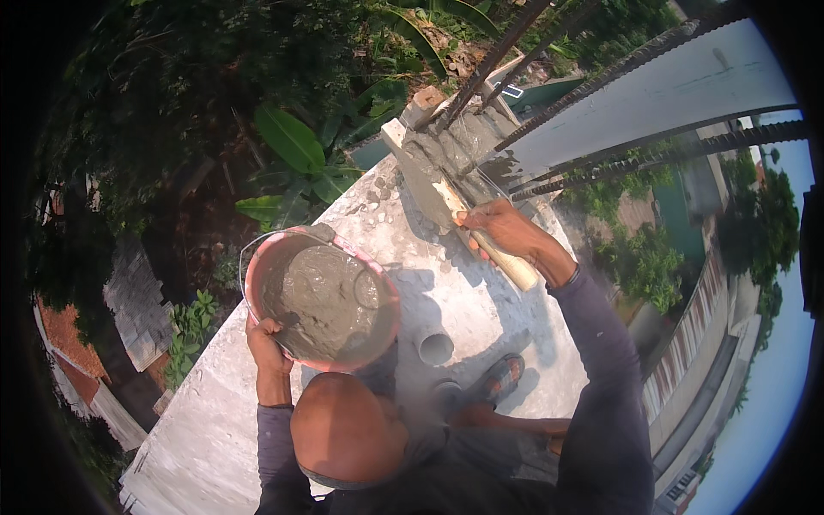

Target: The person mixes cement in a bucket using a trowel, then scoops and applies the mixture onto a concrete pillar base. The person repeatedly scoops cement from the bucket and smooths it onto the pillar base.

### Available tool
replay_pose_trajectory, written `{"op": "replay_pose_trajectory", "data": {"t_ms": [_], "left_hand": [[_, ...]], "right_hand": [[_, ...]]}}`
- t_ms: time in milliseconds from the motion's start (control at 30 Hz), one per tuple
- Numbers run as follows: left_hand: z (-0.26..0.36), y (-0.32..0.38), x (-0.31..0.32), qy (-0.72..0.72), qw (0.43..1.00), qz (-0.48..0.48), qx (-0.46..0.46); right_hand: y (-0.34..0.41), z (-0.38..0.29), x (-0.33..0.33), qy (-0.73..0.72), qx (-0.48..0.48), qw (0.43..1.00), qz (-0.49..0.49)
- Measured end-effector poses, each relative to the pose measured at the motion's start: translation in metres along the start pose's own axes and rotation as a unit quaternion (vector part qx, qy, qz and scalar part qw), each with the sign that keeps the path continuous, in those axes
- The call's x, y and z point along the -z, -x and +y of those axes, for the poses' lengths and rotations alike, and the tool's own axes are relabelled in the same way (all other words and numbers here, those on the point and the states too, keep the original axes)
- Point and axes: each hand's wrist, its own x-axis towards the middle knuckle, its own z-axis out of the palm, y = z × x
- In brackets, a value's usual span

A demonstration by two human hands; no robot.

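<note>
My left hand (265,344) grips the near left rim of a red plastic bucket (389,283), thumb over the edge. Wet grey mortar (325,290) lies inside, and the wire bail (243,257) rests against the far left side. My right hand (505,228) is closed around a pale wooden handle (515,267). Beyond the fingers, a mortar-smeared wooden piece (425,183) lies along the edge of a wet mortar bed (460,145). Whether handle and piece are one I cannot tell. Ribbed steel bars (570,100) rise from the mortar.
I am on a pale concrete slab (212,399) whose left edge drops towards plants and roofs (138,302). A round pipe opening (436,349) sits near my sandalled foot (505,380). My bent knee (351,425) is beside the bucket. A brick (425,103) stands behind the mortar.
</note>
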Motion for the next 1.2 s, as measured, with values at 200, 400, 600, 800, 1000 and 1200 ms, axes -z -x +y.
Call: {"op": "replay_pose_trajectory", "data": {"t_ms": [200, 400, 600, 800, 1000, 1200], "left_hand": [[0.001, 0.000, 0.001, -0.022, 0.999, 0.027, -0.004], [0.001, 0.000, 0.001, -0.005, 1.000, 0.011, 0.006], [0.000, 0.000, 0.003, 0.008, 1.000, 0.001, -0.006], [-0.003, -0.005, 0.009, -0.014, 1.000, 0.018, 0.011], [-0.002, -0.002, 0.006, -0.011, 1.000, 0.008, -0.009], [-0.003, -0.003, 0.007, -0.001, 1.000, 0.001, -0.006]], "right_hand": [[-0.043, -0.001, 0.001, 0.090, 0.041, 0.995, 0.009], [-0.034, 0.011, 0.006, -0.080, -0.025, 0.995, 0.058], [-0.007, 0.013, 0.019, -0.168, -0.064, 0.984, 0.012], [-0.001, 0.020, 0.023, -0.112, -0.032, 0.993, 0.020], [-0.021, 0.008, 0.011, -0.083, -0.035, 0.994, 0.055], [0.015, -0.001, -0.008, 0.155, -0.041, 0.983, 0.087]]}}
